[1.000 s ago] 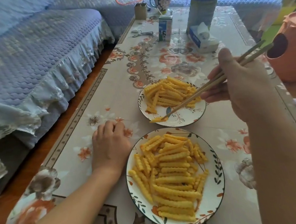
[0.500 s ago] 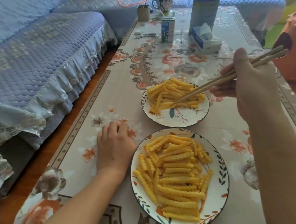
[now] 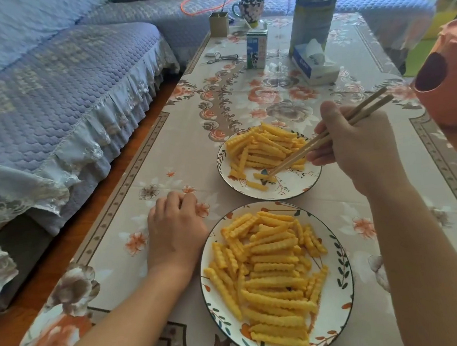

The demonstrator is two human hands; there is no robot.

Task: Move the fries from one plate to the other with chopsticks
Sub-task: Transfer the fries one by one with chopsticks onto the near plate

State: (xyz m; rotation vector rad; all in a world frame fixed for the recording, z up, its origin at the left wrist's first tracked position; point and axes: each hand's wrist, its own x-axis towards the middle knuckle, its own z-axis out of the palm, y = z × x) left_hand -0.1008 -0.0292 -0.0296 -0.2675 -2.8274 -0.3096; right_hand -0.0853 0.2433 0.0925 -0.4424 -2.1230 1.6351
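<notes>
Fries [image 3: 271,267] fill both plates; our right hand [image 3: 359,145] pinches chopsticks [image 3: 327,135], tips blurred at one fry. Our left hand [image 3: 175,226] rests curled on the flowered table [image 3: 162,140] beside a sofa [image 3: 43,88].

Home living room: quilted sofa [image 3: 52,87], floral-clothed table [image 3: 178,138].

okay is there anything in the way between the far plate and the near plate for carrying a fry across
Nothing visible. Only bare tablecloth lies between the far plate and the near plate. The left hand rests beside the near plate, off that path.
</notes>
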